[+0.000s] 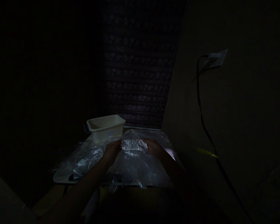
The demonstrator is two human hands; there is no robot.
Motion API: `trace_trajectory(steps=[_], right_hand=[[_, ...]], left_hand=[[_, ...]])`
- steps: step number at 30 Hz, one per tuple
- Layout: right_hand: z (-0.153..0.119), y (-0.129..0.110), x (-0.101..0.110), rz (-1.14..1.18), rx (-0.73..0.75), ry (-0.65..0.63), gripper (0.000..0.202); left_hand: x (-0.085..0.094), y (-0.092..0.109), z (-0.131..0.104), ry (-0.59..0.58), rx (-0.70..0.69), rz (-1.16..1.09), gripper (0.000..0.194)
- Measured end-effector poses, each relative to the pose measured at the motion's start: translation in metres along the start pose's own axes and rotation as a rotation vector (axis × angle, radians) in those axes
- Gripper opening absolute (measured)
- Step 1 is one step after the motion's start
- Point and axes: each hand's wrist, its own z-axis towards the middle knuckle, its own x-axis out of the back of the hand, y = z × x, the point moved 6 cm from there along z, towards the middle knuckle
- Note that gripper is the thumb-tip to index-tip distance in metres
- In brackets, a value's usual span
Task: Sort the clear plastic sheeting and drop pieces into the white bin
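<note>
Dark patterned fabric, apparently a window blind (135, 74), closes off the back of my view. Before it I see the tabletop (60, 178), strewn with clear plastic film (87, 159); the off-white tub (109, 132) sits at its far left, presumably out of the arms' way. Above the middle, the left hand (112, 151) and right hand (155, 148) have their fingers closed on opposite ends of a shiny plastic packet (133, 145), probably to hold it level. Dimness hides exact finger placement.
</note>
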Motion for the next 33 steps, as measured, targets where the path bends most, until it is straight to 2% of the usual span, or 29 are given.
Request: trace_trajectory(steps=[5, 8, 10, 11, 13, 17, 19, 21, 24, 27, 30, 33], right_hand=[[-0.002, 0.005, -0.005, 0.227, -0.129, -0.041, 0.015], [-0.001, 0.006, 0.001, 0.148, -0.116, 0.014, 0.016], [0.0, 0.002, 0.003, 0.026, -0.069, 0.009, 0.018], [0.001, 0.0, 0.002, -0.045, -0.039, -0.015, 0.02], [0.001, -0.006, -0.004, -0.169, 0.016, -0.079, 0.021], [-0.002, -0.015, -0.019, -0.209, 0.033, -0.188, 0.022], [-0.003, -0.02, -0.024, -0.213, 0.045, -0.212, 0.021], [-0.003, -0.024, -0.023, -0.225, 0.071, -0.176, 0.018], [-0.002, -0.027, -0.014, -0.179, 0.08, -0.043, 0.015], [-0.001, -0.025, -0.008, -0.061, 0.047, 0.035, 0.027], [0.001, -0.024, -0.008, 0.01, 0.035, 0.045, 0.036], [0.002, -0.024, -0.014, 0.006, 0.046, 0.009, 0.035]], left_hand=[[0.006, -0.001, 0.002, 0.045, -0.04, 0.049, 0.022], [0.008, 0.006, 0.002, 0.084, -0.084, 0.09, 0.022], [0.005, 0.017, 0.0, 0.1, -0.158, 0.225, 0.024], [0.001, 0.023, -0.001, 0.086, -0.191, 0.317, 0.025], [-0.011, 0.027, -0.004, -0.019, -0.199, 0.473, 0.025], [-0.035, 0.017, -0.013, -0.327, -0.048, 0.553, 0.027], [-0.039, 0.01, -0.017, -0.413, 0.013, 0.586, 0.022], [-0.037, 0.005, -0.018, -0.43, 0.057, 0.625, 0.018], [-0.033, 0.004, -0.017, -0.4, 0.066, 0.638, 0.016], [-0.032, 0.006, -0.02, -0.388, 0.048, 0.631, 0.016], [-0.035, 0.005, -0.024, -0.424, 0.059, 0.628, 0.018], [-0.04, 0.005, -0.026, -0.466, 0.065, 0.621, 0.022]])
